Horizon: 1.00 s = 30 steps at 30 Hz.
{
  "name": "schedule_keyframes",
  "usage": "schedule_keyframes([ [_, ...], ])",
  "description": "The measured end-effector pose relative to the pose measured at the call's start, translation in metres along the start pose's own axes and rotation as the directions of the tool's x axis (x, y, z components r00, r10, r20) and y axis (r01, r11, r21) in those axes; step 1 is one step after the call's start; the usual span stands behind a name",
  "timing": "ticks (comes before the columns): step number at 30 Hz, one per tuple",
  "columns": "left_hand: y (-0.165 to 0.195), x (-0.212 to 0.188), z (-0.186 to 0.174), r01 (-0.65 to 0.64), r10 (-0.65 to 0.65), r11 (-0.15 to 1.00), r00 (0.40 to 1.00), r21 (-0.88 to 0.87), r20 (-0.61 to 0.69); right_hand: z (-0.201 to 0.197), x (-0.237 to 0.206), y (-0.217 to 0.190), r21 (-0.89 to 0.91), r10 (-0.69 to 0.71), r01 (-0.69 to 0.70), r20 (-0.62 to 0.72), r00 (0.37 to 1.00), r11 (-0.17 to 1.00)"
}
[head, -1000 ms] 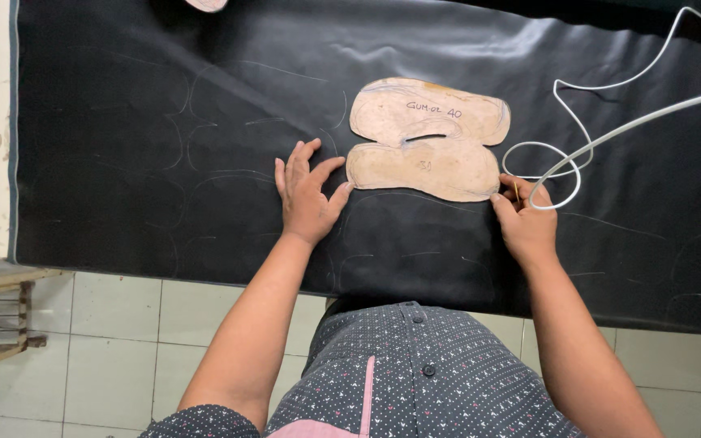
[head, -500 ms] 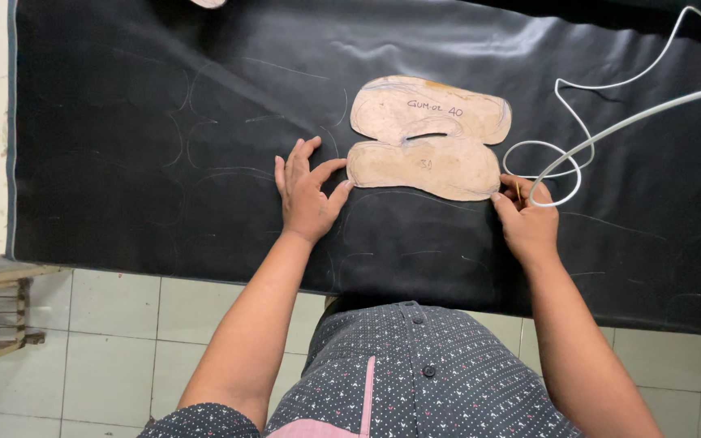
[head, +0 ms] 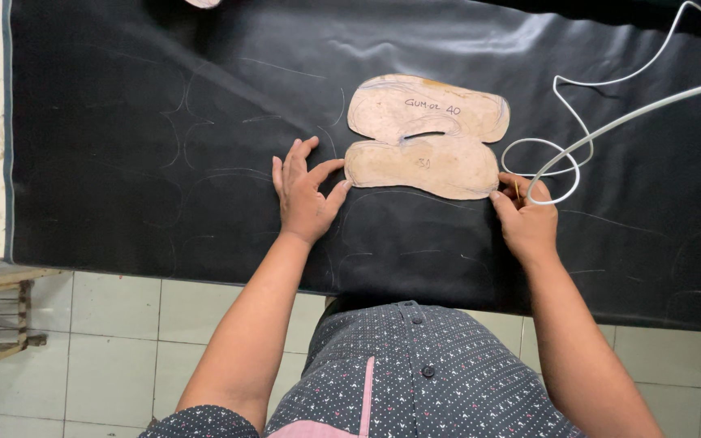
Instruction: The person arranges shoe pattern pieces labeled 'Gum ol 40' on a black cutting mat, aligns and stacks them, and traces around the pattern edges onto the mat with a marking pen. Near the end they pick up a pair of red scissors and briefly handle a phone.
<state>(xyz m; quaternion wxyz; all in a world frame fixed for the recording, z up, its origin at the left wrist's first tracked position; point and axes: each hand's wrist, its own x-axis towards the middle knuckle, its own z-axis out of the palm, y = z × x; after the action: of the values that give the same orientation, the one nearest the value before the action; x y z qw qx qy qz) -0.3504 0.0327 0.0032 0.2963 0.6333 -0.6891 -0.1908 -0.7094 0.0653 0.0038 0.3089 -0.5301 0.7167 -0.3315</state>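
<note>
On the black sheet (head: 164, 105) that covers the bench lies a tan cardboard pattern (head: 427, 138), a flat piece cut as two rounded lobes joined along one side with a slit between them, and everything else is best placed from it. Pale traced outlines show on the sheet to the left of the pattern and below it, curves of the same kind as its edge, which suggests the pattern serves as a stencil for marking.

At the pattern's left end the left hand (head: 306, 199) rests palm down with fingers spread wide, holding nothing; its thumb and forefinger tips touch the near lobe's edge, a pose that looks meant to pin the card flat and stop it sliding. At the pattern's lower right corner the right hand (head: 526, 223) is curled, fingers drawn in around a thin stick-like marking tool (head: 518, 191) whose tip sits just at the card's edge; how tightly it grips I cannot tell. Just right of the pattern a white cord (head: 610, 126) loops on the sheet and runs off toward the upper right, touching the right hand's knuckles or passing close over them. Below the pattern, past the sheet's near edge, are the person's dotted shirt (head: 415, 373) and a tiled floor (head: 107, 341).
</note>
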Motion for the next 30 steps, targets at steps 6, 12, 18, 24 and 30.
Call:
schedule_keyframes([
  [6, 0.000, -0.001, 0.000, 0.010, -0.010, 1.000, 1.000, 0.010, 0.017, 0.001, -0.001, -0.001, -0.022, -0.023, 0.023, -0.011, 1.000, 0.999],
  [12, 0.006, 0.001, -0.004, 0.008, -0.008, 1.000, 1.000, 0.001, 0.008, 0.000, -0.001, -0.003, 0.005, -0.011, 0.011, -0.003, 1.000, 1.000],
  [18, 0.020, 0.008, 0.000, -0.019, 0.015, 0.992, 0.999, 0.126, 0.036, 0.001, -0.001, 0.006, -0.018, -0.054, 0.054, 0.001, 0.999, 0.998],
  [24, 0.070, 0.016, 0.061, -0.380, 0.365, 0.925, 0.886, -0.002, 0.287, 0.000, 0.003, 0.010, -0.217, -0.247, 0.241, -0.005, 0.969, 0.946],
  [30, 0.108, -0.022, 0.098, -0.536, 0.464, 0.729, 0.844, 0.426, 0.267, 0.007, -0.012, -0.046, -0.325, -0.207, 0.209, 0.039, 0.977, 0.923],
])
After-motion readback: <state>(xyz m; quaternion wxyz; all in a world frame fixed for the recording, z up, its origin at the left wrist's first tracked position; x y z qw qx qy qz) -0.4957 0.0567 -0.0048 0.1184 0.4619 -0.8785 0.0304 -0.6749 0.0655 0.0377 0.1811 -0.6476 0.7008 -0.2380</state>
